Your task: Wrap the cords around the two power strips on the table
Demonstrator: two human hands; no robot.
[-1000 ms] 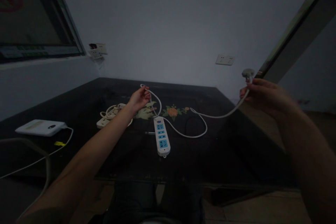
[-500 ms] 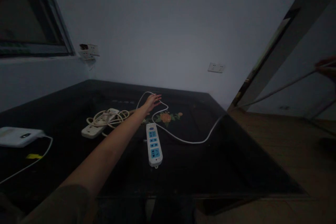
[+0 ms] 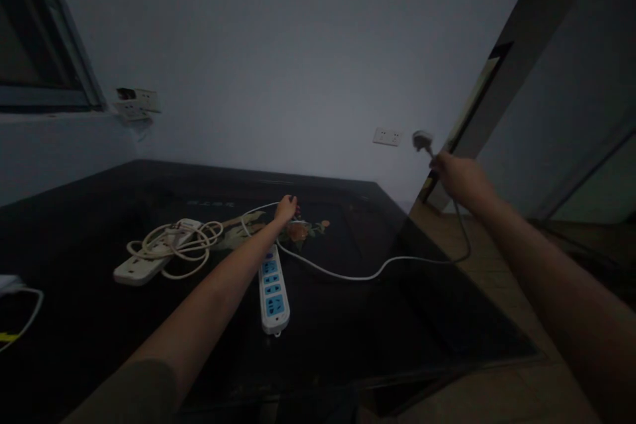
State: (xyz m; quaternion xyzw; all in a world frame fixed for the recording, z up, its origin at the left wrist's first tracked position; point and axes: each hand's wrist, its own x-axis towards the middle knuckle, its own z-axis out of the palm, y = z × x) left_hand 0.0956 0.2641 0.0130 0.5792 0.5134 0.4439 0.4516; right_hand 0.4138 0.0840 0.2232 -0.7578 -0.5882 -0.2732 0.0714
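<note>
My left hand (image 3: 287,209) is closed on the white power cord (image 3: 348,276), just above the tabletop and beyond a power strip. Over the table's far right corner, my right hand (image 3: 460,179) grips the same cord just behind its plug (image 3: 422,140), which points up and to the left. From there the cord drops in a loop, then runs left across the table. The white power strip (image 3: 273,295) with blue sockets lies face up beneath my left wrist. A second power strip (image 3: 134,271) lies to the left, with its cream cord (image 3: 183,253) coiled on top.
The dark table (image 3: 397,331) has a flower pattern (image 3: 298,232) and stands against the wall. A double wall socket (image 3: 387,137) is near the plug; more sockets (image 3: 135,106) are by the window. A white device (image 3: 8,283) with a cable sits at the far left.
My right hand has come in from the right edge, bringing the plug into view near the wall socket. My left hand has gone from spread fingers to closed on the cord. The view has shifted right.
</note>
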